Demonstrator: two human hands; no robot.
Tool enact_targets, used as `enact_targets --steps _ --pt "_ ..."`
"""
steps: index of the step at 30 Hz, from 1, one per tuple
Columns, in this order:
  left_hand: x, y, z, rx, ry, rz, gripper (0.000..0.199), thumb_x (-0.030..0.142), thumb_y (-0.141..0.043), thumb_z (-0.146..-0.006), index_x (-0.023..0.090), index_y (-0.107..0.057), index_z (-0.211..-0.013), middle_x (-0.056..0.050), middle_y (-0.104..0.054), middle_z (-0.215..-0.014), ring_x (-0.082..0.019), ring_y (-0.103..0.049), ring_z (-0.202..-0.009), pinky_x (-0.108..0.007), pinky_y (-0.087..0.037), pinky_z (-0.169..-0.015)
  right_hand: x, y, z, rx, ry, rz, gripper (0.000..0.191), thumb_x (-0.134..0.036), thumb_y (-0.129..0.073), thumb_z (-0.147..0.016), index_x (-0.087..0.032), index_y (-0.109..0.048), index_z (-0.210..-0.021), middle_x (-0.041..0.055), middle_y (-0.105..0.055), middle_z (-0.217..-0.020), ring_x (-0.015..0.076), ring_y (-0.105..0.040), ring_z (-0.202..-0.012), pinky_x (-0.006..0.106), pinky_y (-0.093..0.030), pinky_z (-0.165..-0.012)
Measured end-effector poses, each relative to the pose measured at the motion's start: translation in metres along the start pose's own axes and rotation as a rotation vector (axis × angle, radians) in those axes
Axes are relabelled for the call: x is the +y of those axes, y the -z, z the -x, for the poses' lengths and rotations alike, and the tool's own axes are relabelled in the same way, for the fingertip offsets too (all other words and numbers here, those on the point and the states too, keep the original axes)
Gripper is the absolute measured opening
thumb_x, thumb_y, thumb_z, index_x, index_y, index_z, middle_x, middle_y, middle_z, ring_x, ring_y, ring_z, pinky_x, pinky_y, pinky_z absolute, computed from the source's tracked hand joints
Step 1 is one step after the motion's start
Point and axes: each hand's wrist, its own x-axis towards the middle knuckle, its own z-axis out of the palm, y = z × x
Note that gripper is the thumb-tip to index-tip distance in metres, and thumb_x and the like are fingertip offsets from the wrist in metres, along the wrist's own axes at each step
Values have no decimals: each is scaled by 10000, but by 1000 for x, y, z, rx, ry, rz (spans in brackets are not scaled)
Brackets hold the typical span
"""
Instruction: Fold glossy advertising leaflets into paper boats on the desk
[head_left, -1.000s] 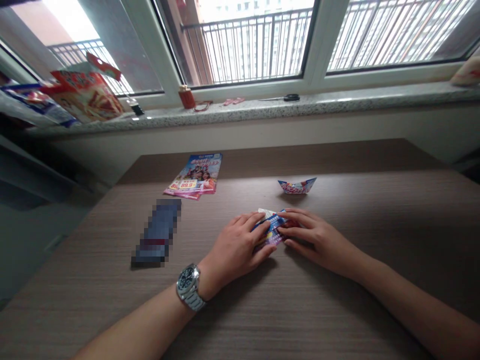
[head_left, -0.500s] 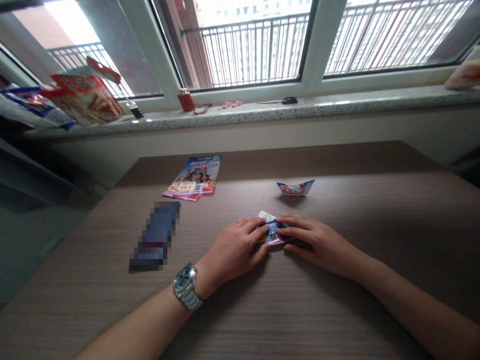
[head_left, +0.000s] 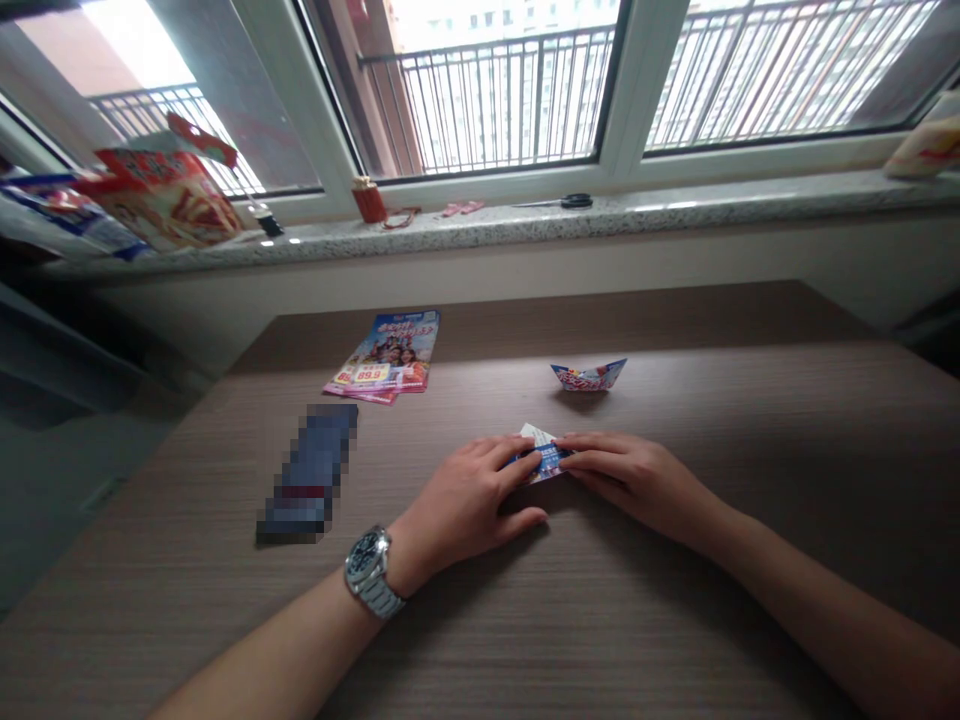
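A small folded paper flyer (head_left: 547, 460), blue with a white pointed flap at its top, lies on the table between my hands. My left hand (head_left: 480, 495) rests with its outstretched fingers on the flyer's left part, its thumb apart on the tabletop. From the other side, my right hand (head_left: 641, 475) grips the flyer's right edge with its fingers close together; its thumb is mostly hidden below them. Just beyond stands a folded paper boat (head_left: 589, 376) with colourful print. My fingers cover both ends of the flyer.
On the wooden table (head_left: 480, 640), a few printed flyers (head_left: 390, 350) lie at the back left. A pixelated dark flat object (head_left: 309, 475) is nearer on the left. Scissors (head_left: 562, 202), a red bottle (head_left: 368, 200) and a red food bag (head_left: 169, 195) occupy the stone windowsill (head_left: 465, 228).
The flyer's lower pink part no longer shows, and it looks narrower from front to back. My left thumb has moved off it toward me; my right thumb has drawn in under the fingers.
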Motion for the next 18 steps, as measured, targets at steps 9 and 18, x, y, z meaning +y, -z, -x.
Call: enact_targets --steps 9,18 --pt "-7 -1 0 106 -54 -25 248 237 -516 -1027 231 -646 -1238 -64 -691 -1227 -215 -675 -1057 -361 -570 -892 -5 5 -1 -2 -72 -50 176 -213 -565 -995 -230 -695 -1112 92 -744 -1208 226 -709 -1097 369 -574 -938" --pt "-9 1 4 193 -18 60 273 247 -538 -1021 231 -645 -1271 -71 -698 -1226 -203 -684 -1055 -350 -579 -895 -6 7 -3 92 -54 -75 176 -218 -559 -995 -243 -714 -1076 79 -759 -1111 216 -723 -993 343 -584 -865"
